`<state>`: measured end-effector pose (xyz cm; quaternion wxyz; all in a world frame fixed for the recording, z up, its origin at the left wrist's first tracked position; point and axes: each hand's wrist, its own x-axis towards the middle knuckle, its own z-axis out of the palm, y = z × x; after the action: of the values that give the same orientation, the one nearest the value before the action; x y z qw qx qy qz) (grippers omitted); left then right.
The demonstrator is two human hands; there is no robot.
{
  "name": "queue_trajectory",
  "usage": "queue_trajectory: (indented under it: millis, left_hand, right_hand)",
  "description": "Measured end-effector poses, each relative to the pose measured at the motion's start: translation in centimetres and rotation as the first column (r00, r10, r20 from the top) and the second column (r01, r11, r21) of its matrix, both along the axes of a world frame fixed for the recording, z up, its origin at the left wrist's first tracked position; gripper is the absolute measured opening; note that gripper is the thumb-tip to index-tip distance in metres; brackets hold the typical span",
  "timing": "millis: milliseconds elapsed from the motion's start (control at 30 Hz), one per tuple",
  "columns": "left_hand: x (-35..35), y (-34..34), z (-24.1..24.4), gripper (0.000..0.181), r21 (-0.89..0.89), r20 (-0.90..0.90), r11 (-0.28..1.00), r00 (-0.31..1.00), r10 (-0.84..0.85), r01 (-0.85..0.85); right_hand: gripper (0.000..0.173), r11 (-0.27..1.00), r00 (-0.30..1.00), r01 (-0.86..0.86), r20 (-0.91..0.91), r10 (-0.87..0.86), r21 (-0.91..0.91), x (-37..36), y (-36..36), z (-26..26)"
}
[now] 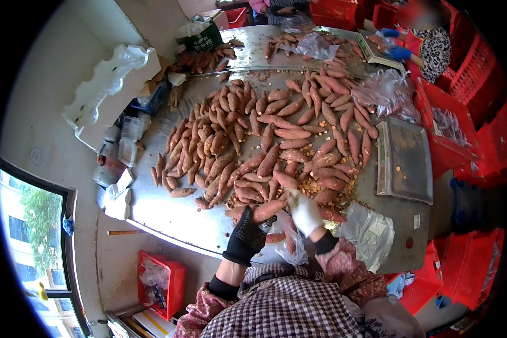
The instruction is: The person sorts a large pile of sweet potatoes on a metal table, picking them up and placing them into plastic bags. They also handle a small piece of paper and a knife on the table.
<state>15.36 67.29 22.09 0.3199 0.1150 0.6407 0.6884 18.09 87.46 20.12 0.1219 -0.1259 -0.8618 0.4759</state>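
Observation:
My left hand (246,236), in a black dotted glove, grips a pinkish sweet potato (268,210) above the table's near edge. Right beside that sweet potato's right end is my right hand (305,212) in a white glove. Its fingers are bent, and whether they hold anything is hidden. Below my hands lies a clear plastic bag (295,247) with sweet potatoes in or against it. A large heap of sweet potatoes (219,126) spreads over the metal table (160,215) in front of me. Small cut-off end pieces (347,186) are scattered at the right of the heap.
To the right stand a weighing scale (407,160) and a red crate (448,126) with bags. A crumpled plastic bag (367,230) lies near my right sleeve. A co-worker's blue-gloved hands (397,53) are at another scale (376,50); another person (279,8) stands at the far edge.

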Motion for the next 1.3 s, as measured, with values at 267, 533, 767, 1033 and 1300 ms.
queue_trajectory:
  millis: [267, 533, 767, 1033, 1300]
  left_hand:
    - [1.3, 1.5, 4.9, 0.032, 0.182, 0.252, 0.955, 0.95, 0.183, -0.233]
    - [1.5, -0.5, 9.6, 0.058, -0.052, -0.035, 0.999, 0.999, 0.012, -0.014]
    - [3.4, 3.8, 12.5, 0.06, 0.417, 0.623, 0.909, 0.729, -0.285, -0.002]
    - [0.3, -1.8, 10.5, 0.052, 0.514, 0.714, 0.767, 0.687, -0.134, -0.385]
    - [2.4, -4.2, 7.4, 0.027, -0.192, -0.19, 0.975, 0.979, 0.074, -0.111]
  right_hand:
    - [0.039, 0.445, 0.885, -0.228, 0.006, 0.465, -0.866, 3.1, 1.2, 6.0]
    - [0.021, 0.808, 0.882, -0.229, 0.234, 0.408, -0.544, 8.4, 8.1, 6.8]
    - [0.025, 0.85, 0.795, -0.276, 0.391, 0.464, -0.449, 7.4, 3.0, 7.3]
    - [0.035, 0.798, 0.716, -0.596, 0.509, 0.479, 0.087, 8.6, 3.9, -2.7]
    - [0.033, 0.569, 0.37, -0.813, 0.646, 0.668, -0.123, 6.8, 10.6, 3.6]
